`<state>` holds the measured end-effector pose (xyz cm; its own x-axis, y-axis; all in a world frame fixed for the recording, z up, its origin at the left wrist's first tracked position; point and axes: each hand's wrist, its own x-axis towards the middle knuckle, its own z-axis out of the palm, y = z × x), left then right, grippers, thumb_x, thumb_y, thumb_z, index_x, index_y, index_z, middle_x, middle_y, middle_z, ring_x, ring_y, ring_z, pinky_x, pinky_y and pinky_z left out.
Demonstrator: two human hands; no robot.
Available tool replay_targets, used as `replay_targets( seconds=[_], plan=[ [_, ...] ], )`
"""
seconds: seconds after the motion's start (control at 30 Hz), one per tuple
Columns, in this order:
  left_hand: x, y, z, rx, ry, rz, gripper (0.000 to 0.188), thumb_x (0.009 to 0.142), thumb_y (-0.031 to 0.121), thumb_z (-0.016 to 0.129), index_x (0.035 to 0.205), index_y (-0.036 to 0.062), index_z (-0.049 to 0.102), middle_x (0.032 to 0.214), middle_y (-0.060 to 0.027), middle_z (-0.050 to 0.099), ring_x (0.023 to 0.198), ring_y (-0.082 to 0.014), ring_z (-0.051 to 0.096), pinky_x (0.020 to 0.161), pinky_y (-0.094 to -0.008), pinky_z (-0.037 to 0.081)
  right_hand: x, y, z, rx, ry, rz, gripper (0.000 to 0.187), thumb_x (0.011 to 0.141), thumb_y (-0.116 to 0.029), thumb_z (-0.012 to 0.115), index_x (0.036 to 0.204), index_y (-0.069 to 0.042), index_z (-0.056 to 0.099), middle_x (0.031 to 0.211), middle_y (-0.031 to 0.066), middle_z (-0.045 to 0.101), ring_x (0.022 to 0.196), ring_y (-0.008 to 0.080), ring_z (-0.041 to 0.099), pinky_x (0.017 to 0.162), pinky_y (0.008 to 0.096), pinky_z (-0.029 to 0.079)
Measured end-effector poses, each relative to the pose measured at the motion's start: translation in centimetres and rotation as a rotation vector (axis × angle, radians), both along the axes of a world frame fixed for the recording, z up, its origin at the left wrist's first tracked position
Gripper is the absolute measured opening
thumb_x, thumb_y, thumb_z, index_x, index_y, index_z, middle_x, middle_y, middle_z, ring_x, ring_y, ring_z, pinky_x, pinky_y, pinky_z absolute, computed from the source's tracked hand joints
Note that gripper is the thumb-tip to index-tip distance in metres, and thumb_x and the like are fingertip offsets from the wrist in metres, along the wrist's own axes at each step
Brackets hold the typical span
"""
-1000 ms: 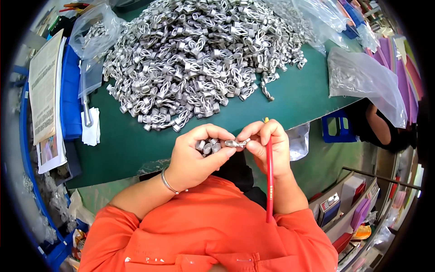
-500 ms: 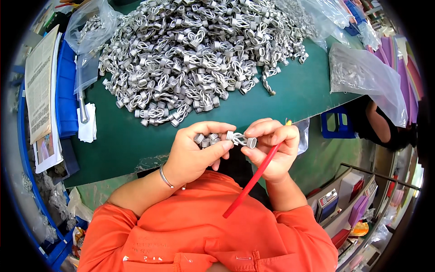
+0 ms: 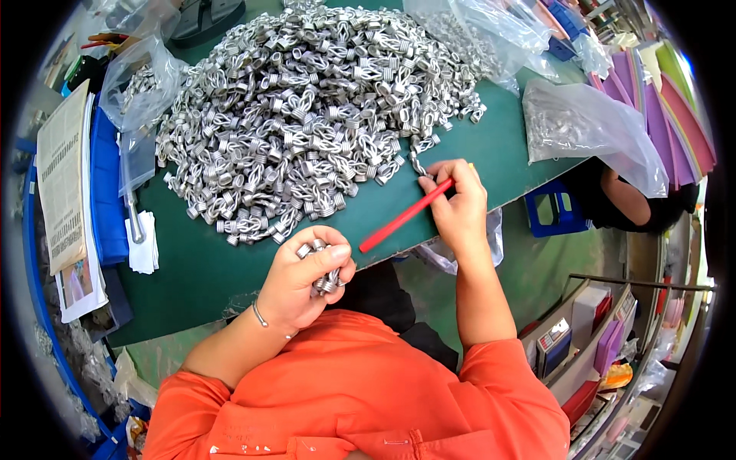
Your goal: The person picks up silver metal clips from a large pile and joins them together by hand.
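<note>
My left hand (image 3: pixel 287 280) is closed around several small grey metal pieces (image 3: pixel 330 282), each with ribbed ends and twisted loops between. It hovers by the near edge of the green table (image 3: pixel 172 287). A slim red stick (image 3: pixel 400 221) is gripped in my right hand (image 3: pixel 464 205) and slants down to the left. The fingertips of that hand are at a loose metal piece (image 3: pixel 417 162) beside the right edge of a big pile of like pieces (image 3: pixel 284 130). Whether they pinch this piece is hidden by the fingers.
Clear plastic bags lie at the pile's left (image 3: pixel 146 84) and on the table's right (image 3: pixel 590 126). Papers (image 3: pixel 65 184) lean on a blue bin (image 3: pixel 109 192) at left. A blue stool (image 3: pixel 556 208) and another person's arm (image 3: pixel 625 201) are at right.
My hands have parted. The right one has moved up to the pile's edge with the red stick; the left has dropped a little and keeps the metal pieces. The view has shifted slightly.
</note>
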<state>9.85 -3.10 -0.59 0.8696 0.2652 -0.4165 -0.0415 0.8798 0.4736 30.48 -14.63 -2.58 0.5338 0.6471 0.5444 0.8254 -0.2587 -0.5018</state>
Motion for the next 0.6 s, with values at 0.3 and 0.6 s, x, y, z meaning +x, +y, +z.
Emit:
replay_targets(
  seconds=[0.3, 0.6],
  plan=[
    [0.3, -0.1, 0.3, 0.406, 0.090, 0.027, 0.026, 0.080, 0.004, 0.062, 0.104, -0.0003, 0.056, 0.074, -0.0028, 0.057, 0.055, -0.0047, 0.051, 0.041, -0.0167, 0.039, -5.2, -0.5, 0.5, 0.511, 1.373, 0.439, 0.021, 0.082, 0.005, 0.056, 0.080, -0.007, 0.039, 0.090, 0.0152, 0.057, 0.066, 0.0173, 0.061, 0.052, 0.0230, 0.050],
    [-0.3, -0.2, 0.4, 0.803, 0.010, 0.005, 0.017, 0.075, -0.002, 0.065, 0.092, -0.0008, 0.061, 0.083, -0.0048, 0.059, 0.062, -0.0068, 0.054, 0.053, -0.0181, 0.042, -6.9, -0.2, -1.4, 0.449, 1.312, 0.756, 0.027, 0.076, 0.012, 0.060, 0.075, -0.005, 0.039, 0.096, 0.0178, 0.055, 0.088, 0.0225, 0.060, 0.074, 0.0311, 0.053]
  ],
)
